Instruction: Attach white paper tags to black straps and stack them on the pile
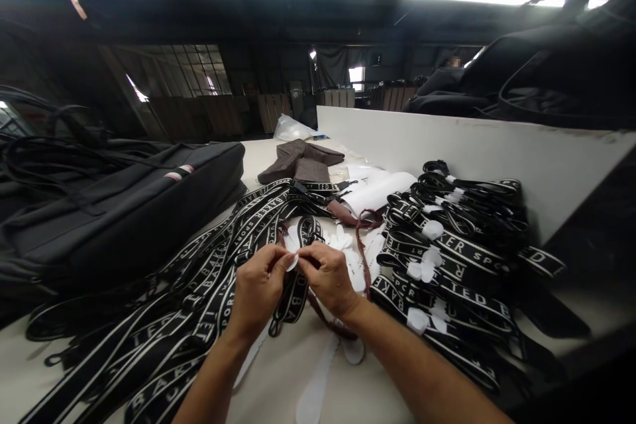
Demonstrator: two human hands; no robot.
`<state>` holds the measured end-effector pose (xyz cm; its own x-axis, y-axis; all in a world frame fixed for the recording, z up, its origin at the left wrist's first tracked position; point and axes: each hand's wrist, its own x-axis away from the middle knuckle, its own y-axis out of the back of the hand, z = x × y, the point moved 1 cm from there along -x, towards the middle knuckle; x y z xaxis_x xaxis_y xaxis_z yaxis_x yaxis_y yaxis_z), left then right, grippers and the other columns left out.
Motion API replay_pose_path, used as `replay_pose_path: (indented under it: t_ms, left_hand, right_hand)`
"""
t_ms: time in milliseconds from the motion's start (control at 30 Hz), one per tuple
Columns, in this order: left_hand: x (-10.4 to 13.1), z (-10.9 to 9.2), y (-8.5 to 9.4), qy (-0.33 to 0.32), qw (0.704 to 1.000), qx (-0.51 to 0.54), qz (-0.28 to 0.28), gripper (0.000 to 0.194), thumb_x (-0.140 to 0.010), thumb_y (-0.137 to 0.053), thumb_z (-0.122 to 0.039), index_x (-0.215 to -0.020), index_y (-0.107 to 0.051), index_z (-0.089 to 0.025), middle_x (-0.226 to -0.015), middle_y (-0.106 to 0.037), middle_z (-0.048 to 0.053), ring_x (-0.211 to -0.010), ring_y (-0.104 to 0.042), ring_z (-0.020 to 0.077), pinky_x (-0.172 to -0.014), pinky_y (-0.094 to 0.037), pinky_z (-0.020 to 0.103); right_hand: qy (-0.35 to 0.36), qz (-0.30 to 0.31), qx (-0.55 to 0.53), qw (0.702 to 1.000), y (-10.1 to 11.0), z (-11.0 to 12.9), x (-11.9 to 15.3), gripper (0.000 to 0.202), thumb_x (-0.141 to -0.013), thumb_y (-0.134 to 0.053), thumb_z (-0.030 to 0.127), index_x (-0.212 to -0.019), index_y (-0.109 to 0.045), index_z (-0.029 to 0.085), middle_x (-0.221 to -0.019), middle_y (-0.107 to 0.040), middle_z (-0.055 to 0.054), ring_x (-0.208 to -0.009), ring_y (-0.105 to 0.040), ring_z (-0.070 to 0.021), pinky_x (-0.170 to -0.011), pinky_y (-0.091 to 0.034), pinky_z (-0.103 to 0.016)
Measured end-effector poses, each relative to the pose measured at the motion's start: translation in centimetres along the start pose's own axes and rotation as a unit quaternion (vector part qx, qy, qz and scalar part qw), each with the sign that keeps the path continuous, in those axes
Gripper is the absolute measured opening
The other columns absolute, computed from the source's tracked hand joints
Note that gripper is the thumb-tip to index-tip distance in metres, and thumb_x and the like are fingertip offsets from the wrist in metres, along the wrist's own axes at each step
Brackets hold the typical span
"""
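Both hands meet at the middle of the table, fingertips pinched together. Between the thumb and fingers of my left hand is a white tie strip. My right hand pinches the same strip from the other side. A folded black strap with white lettering hangs under and behind the fingers; whether the strip goes around it I cannot tell. Flat white tie strips with serrated edges lie below and behind my hands.
Long loose lettered straps spread out at the left. Bundled straps with white ties are piled at the right. A black bag stands far left, brown pouches lie behind, and a white panel borders the back right.
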<state>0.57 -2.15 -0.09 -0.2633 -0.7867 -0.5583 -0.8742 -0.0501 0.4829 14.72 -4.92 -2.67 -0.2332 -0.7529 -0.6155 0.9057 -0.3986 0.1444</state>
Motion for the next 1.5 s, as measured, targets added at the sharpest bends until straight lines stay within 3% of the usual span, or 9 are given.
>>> replay_pose_path:
  t_ms: [167, 333, 467, 667, 867, 1067, 1267, 1367, 1500]
  left_hand:
    - [0.4, -0.2, -0.3, 0.062, 0.994, 0.007, -0.09, 0.031, -0.091, -0.059, -0.048, -0.084, -0.063, -0.019, -0.061, -0.062, -0.001, -0.053, -0.058, 0.015, -0.058, -0.046, 0.027]
    - [0.6, -0.1, -1.0, 0.013, 0.994, -0.04, -0.098, 0.029, -0.093, -0.056, -0.044, -0.083, -0.063, -0.019, -0.071, -0.067, 0.002, -0.063, -0.063, 0.017, -0.066, -0.048, 0.028]
    - [0.9, 0.1, -1.8, -0.031, 0.991, -0.084, -0.096, 0.026, -0.094, -0.054, -0.038, -0.081, -0.063, -0.018, -0.076, -0.068, 0.004, -0.07, -0.064, 0.0185, -0.07, -0.048, 0.029]
    - [1.2, 0.1, -1.9, 0.128, 0.982, 0.101, -0.095, 0.033, -0.089, -0.06, -0.049, -0.084, -0.06, -0.017, -0.063, -0.059, 0.0, -0.053, -0.055, 0.0145, -0.05, -0.043, 0.024]
    - [1.1, -0.4, -0.9, 0.06, 0.98, 0.084, -0.169, 0.026, -0.089, -0.06, -0.041, -0.084, -0.061, -0.016, -0.063, -0.054, -0.001, -0.054, -0.049, 0.0117, -0.053, -0.042, 0.023]
    - [-0.1, -0.2, -0.2, 0.226, 0.877, 0.421, -0.059, 0.052, -0.061, -0.088, -0.051, -0.079, -0.057, -0.013, -0.052, -0.042, -0.005, -0.05, -0.037, 0.0055, -0.051, -0.037, 0.015]
    - [-0.5, -0.6, 0.2, 0.209, 0.853, 0.479, -0.013, 0.048, -0.063, -0.09, -0.046, -0.074, -0.055, -0.014, -0.054, -0.042, -0.005, -0.05, -0.037, 0.0043, -0.05, -0.037, 0.013]
    - [-0.6, -1.0, -0.2, 0.225, 0.848, 0.48, -0.03, 0.051, -0.058, -0.092, -0.047, -0.077, -0.058, -0.015, -0.053, -0.043, -0.005, -0.05, -0.037, 0.0043, -0.047, -0.038, 0.012]
    - [-0.6, -0.7, -0.5, 0.272, 0.837, 0.469, -0.066, 0.058, -0.041, -0.097, -0.047, -0.071, -0.058, -0.016, -0.054, -0.048, -0.003, -0.053, -0.043, 0.0056, -0.047, -0.044, 0.013]
  right_hand:
    - [-0.103, -0.04, -0.041, 0.993, -0.1, 0.9, 0.0, 0.024, -0.087, -0.066, 0.039, -0.084, -0.062, 0.016, -0.083, -0.062, -0.004, -0.072, -0.056, -0.0141, -0.065, -0.046, -0.024]
    - [-0.219, 0.093, -0.183, 0.954, -0.4, 0.9, 0.3, 0.056, -0.09, -0.051, 0.066, -0.072, -0.061, 0.014, -0.061, -0.056, -0.002, -0.053, -0.048, -0.0107, -0.052, -0.039, -0.023]
    - [-0.211, 0.074, -0.146, 0.964, -0.4, 0.9, 0.3, 0.052, -0.087, -0.057, 0.063, -0.066, -0.054, 0.015, -0.057, -0.051, 0.001, -0.051, -0.043, -0.0099, -0.047, -0.032, -0.021]
    - [-0.155, 0.021, -0.045, 0.987, -0.9, 0.0, 0.5, 0.048, -0.092, -0.053, 0.048, -0.058, -0.042, 0.017, -0.055, -0.039, 0.003, -0.057, -0.034, -0.0105, -0.053, -0.026, -0.023]
    - [-0.14, 0.03, 0.024, 0.989, -1.0, -0.7, 0.4, 0.045, -0.093, -0.054, 0.043, -0.057, -0.044, 0.017, -0.055, -0.041, 0.003, -0.057, -0.037, -0.0113, -0.058, -0.026, -0.025]
    - [-0.137, 0.045, -0.023, 0.989, -0.5, -0.1, -0.1, 0.051, -0.09, -0.057, 0.052, -0.055, -0.045, 0.017, -0.054, -0.039, 0.004, -0.054, -0.033, -0.01, -0.055, -0.026, -0.025]
    - [-0.31, 0.089, -0.273, 0.906, 0.0, -0.2, -0.7, 0.063, -0.057, -0.081, 0.071, -0.074, -0.06, 0.014, -0.068, -0.058, 0.0, -0.061, -0.05, -0.0109, -0.056, -0.04, -0.021]
    - [-0.314, 0.118, -0.373, 0.865, -0.5, 0.0, -0.5, 0.062, -0.06, -0.08, 0.07, -0.078, -0.062, 0.013, -0.072, -0.059, -0.001, -0.062, -0.05, -0.0096, -0.058, -0.042, -0.02]
    - [-0.296, 0.044, -0.405, 0.864, -1.4, -0.2, -0.5, 0.053, -0.064, -0.084, 0.06, -0.077, -0.06, 0.015, -0.067, -0.056, 0.001, -0.057, -0.048, -0.0087, -0.056, -0.043, -0.02]
